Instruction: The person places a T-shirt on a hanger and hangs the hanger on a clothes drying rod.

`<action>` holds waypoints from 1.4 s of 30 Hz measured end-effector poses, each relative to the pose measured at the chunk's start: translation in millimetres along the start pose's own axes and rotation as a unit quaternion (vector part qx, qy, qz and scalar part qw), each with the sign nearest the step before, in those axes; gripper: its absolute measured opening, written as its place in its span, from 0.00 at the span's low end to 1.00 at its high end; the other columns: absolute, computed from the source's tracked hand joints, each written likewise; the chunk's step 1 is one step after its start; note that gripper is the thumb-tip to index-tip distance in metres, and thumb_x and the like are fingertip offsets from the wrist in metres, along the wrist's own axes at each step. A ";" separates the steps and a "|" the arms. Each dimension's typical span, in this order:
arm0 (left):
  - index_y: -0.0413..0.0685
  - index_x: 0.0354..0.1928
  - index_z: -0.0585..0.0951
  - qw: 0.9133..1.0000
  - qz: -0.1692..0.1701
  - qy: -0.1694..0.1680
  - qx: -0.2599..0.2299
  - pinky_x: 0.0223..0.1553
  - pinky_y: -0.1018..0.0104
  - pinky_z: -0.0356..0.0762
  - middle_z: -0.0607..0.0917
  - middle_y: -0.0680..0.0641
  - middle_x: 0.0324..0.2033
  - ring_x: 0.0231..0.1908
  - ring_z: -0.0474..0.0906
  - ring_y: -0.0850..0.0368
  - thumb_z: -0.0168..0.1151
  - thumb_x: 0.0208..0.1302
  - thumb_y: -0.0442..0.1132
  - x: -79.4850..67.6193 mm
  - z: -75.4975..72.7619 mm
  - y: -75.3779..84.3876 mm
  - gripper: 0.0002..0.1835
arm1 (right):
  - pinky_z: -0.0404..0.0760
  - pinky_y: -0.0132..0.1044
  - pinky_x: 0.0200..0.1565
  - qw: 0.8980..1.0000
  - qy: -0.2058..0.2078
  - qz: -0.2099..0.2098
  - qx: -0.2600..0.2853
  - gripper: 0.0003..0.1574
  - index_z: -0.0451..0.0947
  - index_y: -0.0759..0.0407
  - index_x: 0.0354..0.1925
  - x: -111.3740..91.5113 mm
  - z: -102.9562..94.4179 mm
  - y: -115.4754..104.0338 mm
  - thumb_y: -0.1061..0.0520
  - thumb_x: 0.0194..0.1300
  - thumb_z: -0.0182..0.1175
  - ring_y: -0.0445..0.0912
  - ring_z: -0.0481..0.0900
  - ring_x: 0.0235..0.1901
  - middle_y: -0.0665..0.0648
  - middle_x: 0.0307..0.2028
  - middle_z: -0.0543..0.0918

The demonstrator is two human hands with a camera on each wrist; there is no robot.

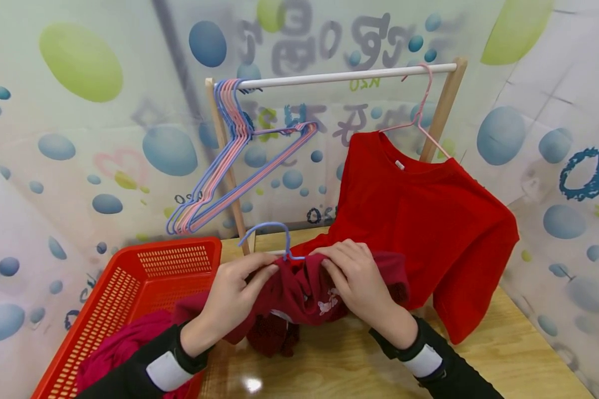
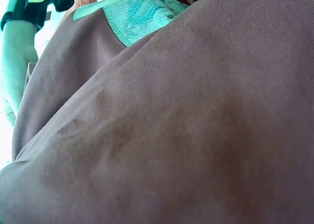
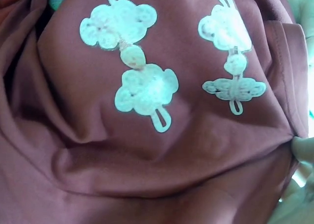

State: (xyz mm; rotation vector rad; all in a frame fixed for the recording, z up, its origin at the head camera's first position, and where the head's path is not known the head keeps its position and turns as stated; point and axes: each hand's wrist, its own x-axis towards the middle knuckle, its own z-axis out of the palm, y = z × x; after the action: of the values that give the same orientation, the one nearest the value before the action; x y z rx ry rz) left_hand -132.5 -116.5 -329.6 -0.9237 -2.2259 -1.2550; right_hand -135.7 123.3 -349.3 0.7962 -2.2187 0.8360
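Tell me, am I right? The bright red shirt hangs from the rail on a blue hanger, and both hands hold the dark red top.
Not quite: the head view shows a pink hanger, not a blue one. The bright red shirt does hang from the rail on it, and the left hand and right hand hold the dark red top.

brownish cloth (image 2: pixel 176 130) is filling most of the left wrist view
a pale patterned patch (image 2: pixel 140 17) is showing up top, a black device (image 2: pixel 22 10) sitting upper left.
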 end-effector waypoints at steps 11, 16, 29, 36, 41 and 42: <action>0.49 0.44 0.85 1.000 -0.009 -0.020 -0.019 0.42 0.69 0.77 0.86 0.54 0.42 0.43 0.82 0.62 0.58 0.67 0.40 0.6 3.2 -0.8 0.09 | 0.66 0.31 0.38 1.000 0.005 -0.006 -0.003 0.11 0.82 0.52 0.46 1.4 0.5 -6.8 0.57 0.67 0.58 0.37 0.71 0.35 0.44 0.39 0.83; 0.50 0.42 0.84 0.998 -0.023 -0.053 -0.011 0.35 0.70 0.74 0.84 0.57 0.35 0.32 0.77 0.65 0.56 0.68 0.43 6.6 1.9 2.7 0.09 | 0.67 0.31 0.37 1.000 0.024 0.010 0.010 0.09 0.82 0.55 0.43 -0.1 1.2 -6.2 0.59 0.66 0.58 0.38 0.71 0.33 0.47 0.37 0.84; 0.51 0.47 0.78 0.969 0.012 -0.142 0.204 0.33 0.71 0.70 0.79 0.56 0.34 0.36 0.73 0.64 0.63 0.63 0.49 16.2 -7.8 7.9 0.15 | 0.70 0.30 0.38 0.997 0.066 0.041 0.028 0.07 0.82 0.57 0.40 -3.1 -5.0 1.3 0.61 0.66 0.58 0.39 0.73 0.33 0.49 0.35 0.83; 0.49 0.54 0.77 0.975 0.008 -0.102 0.197 0.45 0.67 0.70 0.80 0.54 0.46 0.47 0.72 0.59 0.65 0.58 0.57 -3.4 -29.6 -0.6 0.27 | 0.72 0.29 0.40 0.995 0.073 0.065 0.022 0.08 0.82 0.57 0.41 -9.7 -9.2 6.7 0.60 0.66 0.57 0.40 0.76 0.35 0.50 0.37 0.84; 0.49 0.54 0.77 0.977 -0.014 -0.087 0.193 0.45 0.67 0.71 0.79 0.55 0.46 0.47 0.70 0.60 0.69 0.55 0.54 -23.1 -48.8 -6.8 0.27 | 0.73 0.28 0.41 0.994 0.077 0.078 0.020 0.08 0.82 0.57 0.41 -14.9 -10.9 10.4 0.60 0.66 0.58 0.40 0.77 0.36 0.49 0.37 0.84; 0.48 0.54 0.77 0.977 -0.027 -0.087 0.194 0.46 0.66 0.71 0.79 0.55 0.46 0.48 0.70 0.59 0.69 0.55 0.54 -26.8 -53.3 -7.8 0.28 | 0.72 0.28 0.41 0.994 0.078 0.080 0.020 0.07 0.82 0.57 0.41 -15.5 -11.5 10.8 0.60 0.66 0.58 0.39 0.77 0.36 0.49 0.37 0.84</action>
State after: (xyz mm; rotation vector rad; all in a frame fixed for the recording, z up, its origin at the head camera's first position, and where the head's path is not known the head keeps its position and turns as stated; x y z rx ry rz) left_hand -117.7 -174.5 -324.4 -0.8472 -2.5244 -0.7381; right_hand -129.8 143.1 -357.4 0.5552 -2.1523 0.9873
